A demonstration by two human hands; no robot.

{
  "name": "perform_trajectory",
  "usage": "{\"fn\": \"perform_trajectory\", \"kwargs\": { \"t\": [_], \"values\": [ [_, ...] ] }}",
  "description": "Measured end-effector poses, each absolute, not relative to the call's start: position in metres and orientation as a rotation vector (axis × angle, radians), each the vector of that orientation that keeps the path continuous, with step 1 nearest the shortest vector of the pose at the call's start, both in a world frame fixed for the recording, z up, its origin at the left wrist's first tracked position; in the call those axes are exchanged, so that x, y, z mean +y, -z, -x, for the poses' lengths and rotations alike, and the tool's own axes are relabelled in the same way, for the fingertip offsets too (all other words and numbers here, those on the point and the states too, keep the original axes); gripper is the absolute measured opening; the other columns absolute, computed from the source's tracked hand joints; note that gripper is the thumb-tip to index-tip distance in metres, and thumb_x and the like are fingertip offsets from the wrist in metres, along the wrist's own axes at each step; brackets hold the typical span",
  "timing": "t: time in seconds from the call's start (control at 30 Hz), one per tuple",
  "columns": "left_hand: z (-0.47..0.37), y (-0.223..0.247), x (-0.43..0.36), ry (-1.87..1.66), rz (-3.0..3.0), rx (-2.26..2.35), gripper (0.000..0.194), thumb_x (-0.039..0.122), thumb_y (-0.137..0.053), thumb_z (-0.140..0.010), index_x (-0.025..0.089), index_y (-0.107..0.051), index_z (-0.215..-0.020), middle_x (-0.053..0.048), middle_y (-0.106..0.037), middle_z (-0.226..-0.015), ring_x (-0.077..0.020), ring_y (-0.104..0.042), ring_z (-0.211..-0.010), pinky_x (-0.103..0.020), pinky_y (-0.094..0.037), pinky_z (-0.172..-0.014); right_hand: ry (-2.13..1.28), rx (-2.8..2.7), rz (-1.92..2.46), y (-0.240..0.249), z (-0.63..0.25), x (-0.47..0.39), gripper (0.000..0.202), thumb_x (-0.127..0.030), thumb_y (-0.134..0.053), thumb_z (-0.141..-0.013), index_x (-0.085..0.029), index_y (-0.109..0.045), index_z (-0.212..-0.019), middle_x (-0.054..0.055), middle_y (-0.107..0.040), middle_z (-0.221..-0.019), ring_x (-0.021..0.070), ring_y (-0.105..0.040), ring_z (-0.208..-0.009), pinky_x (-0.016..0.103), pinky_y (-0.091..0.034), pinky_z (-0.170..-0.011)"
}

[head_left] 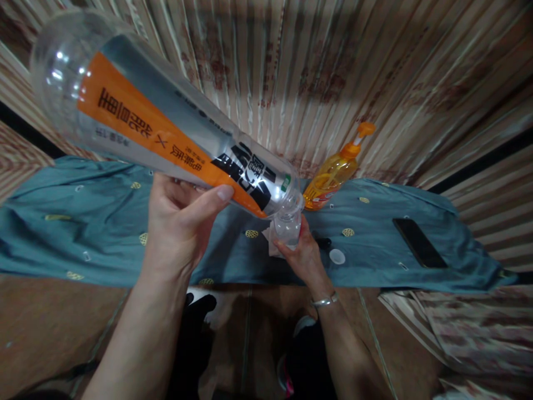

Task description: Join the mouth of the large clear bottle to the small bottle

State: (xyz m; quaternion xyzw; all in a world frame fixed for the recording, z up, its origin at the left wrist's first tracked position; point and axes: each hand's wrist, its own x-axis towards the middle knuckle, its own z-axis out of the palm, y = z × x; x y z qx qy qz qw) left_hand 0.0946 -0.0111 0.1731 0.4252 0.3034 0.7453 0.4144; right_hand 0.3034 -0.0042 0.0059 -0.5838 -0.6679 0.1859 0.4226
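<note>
My left hand point(179, 216) is wrapped round a large clear plastic bottle point(166, 128) with an orange and grey label. The bottle is tilted, its base up at the left and its neck down at the right. Its mouth meets the top of a small clear container point(287, 226), which my right hand point(303, 253) grips from the right and below. Whether liquid passes between them cannot be made out. Under the small container lies a pale tissue or cloth point(272, 244). To the right of my right hand is a small white round cap or dish point(337, 256).
An orange pump bottle point(331, 178) stands behind my right hand on the teal cloth point(233, 250). A small black object point(323, 243) lies near the white piece. Farther right is a dark phone point(418, 242). Striped curtains point(258, 66) hang behind.
</note>
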Motion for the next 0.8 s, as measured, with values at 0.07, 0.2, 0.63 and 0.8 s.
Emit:
{"fn": "perform_trajectory", "kwargs": {
  "t": [0.07, 0.2, 0.63, 0.8],
  "values": [
    [-0.0939, -0.1728, -0.0113, -1.868, -1.070, 0.769, 0.044, 0.021, -0.103, -0.050, 0.021, -0.065, -0.071, -0.003, -0.076, -0.079, -0.0283, -0.078, -0.097, -0.051, -0.062, -0.102, -0.469, -1.667, 1.463, -0.0063, -0.3035, -0.0041, 0.084, -0.039, -0.079, -0.086, -0.015, -0.043, -0.159, 0.020, -0.068, -0.148, 0.0378, -0.066, -0.138, 0.059, -0.058, -0.114],
    [-0.0940, -0.1725, -0.0117, -1.864, -1.068, 0.780, 0.046, 0.023, -0.104, -0.049, 0.022, -0.063, -0.068, -0.002, -0.076, -0.077, -0.0286, -0.078, -0.098, -0.053, -0.062, -0.104, -0.460, -1.666, 1.464, -0.0059, -0.3035, -0.0041, 0.084, -0.038, -0.079, -0.086, -0.013, -0.043, -0.158, 0.021, -0.067, -0.150, 0.0372, -0.066, -0.139, 0.057, -0.058, -0.115],
    [-0.0955, -0.1742, -0.0111, -1.888, -1.057, 0.745, 0.045, 0.020, -0.104, -0.048, 0.020, -0.066, -0.072, -0.004, -0.076, -0.075, -0.0330, -0.079, -0.100, -0.055, -0.063, -0.102, -0.431, -1.688, 1.447, -0.0022, -0.3045, -0.0037, 0.084, -0.044, -0.077, -0.089, -0.012, -0.042, -0.158, 0.022, -0.067, -0.148, 0.0375, -0.066, -0.139, 0.056, -0.058, -0.114],
    [-0.0952, -0.1737, -0.0106, -1.881, -1.046, 0.762, 0.048, 0.022, -0.106, -0.045, 0.024, -0.067, -0.072, -0.002, -0.079, -0.078, -0.0340, -0.079, -0.104, -0.059, -0.062, -0.104, -0.419, -1.691, 1.439, -0.0014, -0.3045, -0.0035, 0.084, -0.044, -0.077, -0.089, -0.014, -0.042, -0.159, 0.021, -0.067, -0.149, 0.0368, -0.067, -0.137, 0.055, -0.059, -0.113]
  ]
}}
